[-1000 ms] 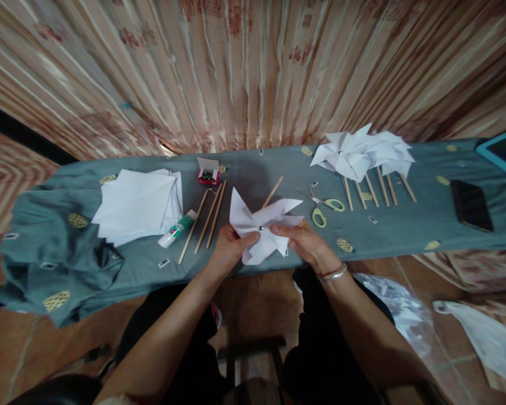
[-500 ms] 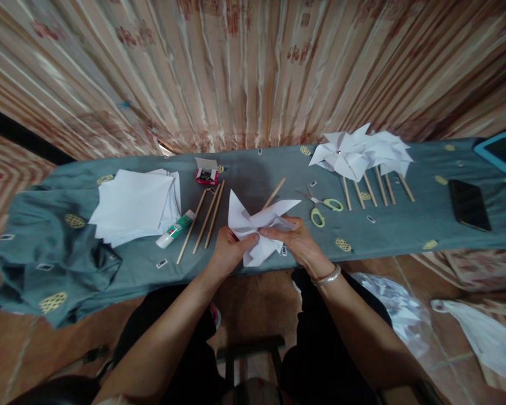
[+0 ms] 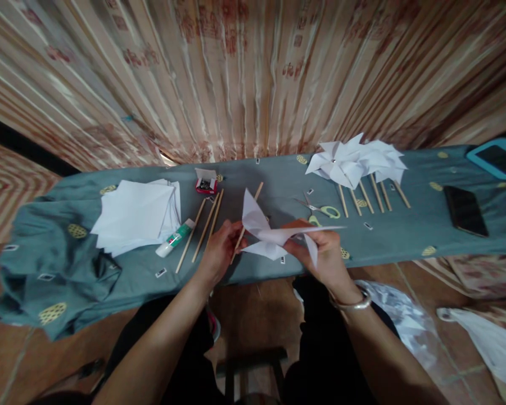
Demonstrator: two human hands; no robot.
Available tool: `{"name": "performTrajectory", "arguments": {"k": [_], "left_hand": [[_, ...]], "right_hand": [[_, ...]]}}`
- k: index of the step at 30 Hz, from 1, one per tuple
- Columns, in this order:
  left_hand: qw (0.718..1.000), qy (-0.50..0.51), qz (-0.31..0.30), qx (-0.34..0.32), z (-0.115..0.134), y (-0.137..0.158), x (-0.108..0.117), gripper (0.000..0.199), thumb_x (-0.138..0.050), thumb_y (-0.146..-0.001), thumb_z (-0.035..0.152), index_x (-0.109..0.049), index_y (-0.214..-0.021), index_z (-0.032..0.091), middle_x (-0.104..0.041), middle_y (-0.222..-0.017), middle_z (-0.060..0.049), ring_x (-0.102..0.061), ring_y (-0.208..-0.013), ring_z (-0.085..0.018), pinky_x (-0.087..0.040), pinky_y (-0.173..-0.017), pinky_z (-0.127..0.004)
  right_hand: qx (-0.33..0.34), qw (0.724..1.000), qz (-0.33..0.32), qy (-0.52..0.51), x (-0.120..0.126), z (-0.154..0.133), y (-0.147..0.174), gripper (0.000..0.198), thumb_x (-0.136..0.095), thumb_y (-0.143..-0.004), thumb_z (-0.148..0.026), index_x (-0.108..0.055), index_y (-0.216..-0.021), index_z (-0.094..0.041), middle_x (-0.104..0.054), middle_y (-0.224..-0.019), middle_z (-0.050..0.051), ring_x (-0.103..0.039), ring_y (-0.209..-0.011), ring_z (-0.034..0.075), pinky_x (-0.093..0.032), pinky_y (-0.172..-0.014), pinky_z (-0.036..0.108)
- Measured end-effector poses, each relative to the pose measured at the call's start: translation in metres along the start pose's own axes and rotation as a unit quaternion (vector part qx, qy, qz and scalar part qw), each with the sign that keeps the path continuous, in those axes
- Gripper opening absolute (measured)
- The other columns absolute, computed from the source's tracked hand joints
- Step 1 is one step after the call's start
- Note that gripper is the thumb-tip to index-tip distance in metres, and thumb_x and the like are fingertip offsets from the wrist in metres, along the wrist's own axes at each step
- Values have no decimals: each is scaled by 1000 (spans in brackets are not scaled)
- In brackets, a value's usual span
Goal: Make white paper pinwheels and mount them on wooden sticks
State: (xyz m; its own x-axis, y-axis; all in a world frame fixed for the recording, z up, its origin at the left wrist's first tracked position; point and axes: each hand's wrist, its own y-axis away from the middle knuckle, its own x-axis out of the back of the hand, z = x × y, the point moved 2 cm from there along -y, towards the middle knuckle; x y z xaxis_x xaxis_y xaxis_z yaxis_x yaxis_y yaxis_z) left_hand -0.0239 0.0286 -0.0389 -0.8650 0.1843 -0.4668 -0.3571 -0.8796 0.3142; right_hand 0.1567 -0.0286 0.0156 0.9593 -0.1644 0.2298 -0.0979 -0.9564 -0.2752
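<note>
My right hand pinches a white paper pinwheel, which is tilted so that its blades show partly edge-on. My left hand has its fingers closed on the lower part of a wooden stick, just left of the pinwheel. The stick slants up and away, its middle passing close to the paper; I cannot tell whether they touch. Left of that hand, several loose wooden sticks lie beside a glue stick. Green-handled scissors lie beyond my right hand, partly covered by it.
A stack of white paper lies on the left of the cloth-covered table. Behind the sticks stands an open small box of dark pins. Finished pinwheels, a black phone and a blue-framed tablet are on the right.
My left hand has let go of the pinwheel and taken hold of the wooden stick that lay behind it. My right hand has moved right, tilting the pinwheel.
</note>
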Motion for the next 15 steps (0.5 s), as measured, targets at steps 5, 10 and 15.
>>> {"name": "performTrajectory", "arguments": {"k": [5,10,15], "left_hand": [[999,7,33,40,5,-2,-7,29,-85,-52,31,-72,-70,13,-62,-57,0,-49,-50,-7,-34,-46,-19],[996,-9,-17,82,10,5,-18,35,-89,-44,28,-74,-71,12,-66,-58,0,-50,-45,-6,-32,-43,-18],[993,-28,-64,93,9,15,-22,33,-88,-47,32,-75,-70,13,-68,-58,-1,-55,-48,-9,-38,-48,-20]], "right_hand": [[136,978,-138,70,-9,-15,10,8,-64,-86,-26,-69,-90,-21,-73,-84,4,-64,-79,18,-50,-73,33],[151,973,-127,124,-6,-10,10,8,-61,-88,-26,-67,-91,-22,-72,-86,3,-63,-81,17,-49,-74,32],[186,971,-82,125,-2,-15,14,9,-61,-88,-22,-66,-94,-20,-70,-89,5,-63,-83,18,-50,-75,34]]}}
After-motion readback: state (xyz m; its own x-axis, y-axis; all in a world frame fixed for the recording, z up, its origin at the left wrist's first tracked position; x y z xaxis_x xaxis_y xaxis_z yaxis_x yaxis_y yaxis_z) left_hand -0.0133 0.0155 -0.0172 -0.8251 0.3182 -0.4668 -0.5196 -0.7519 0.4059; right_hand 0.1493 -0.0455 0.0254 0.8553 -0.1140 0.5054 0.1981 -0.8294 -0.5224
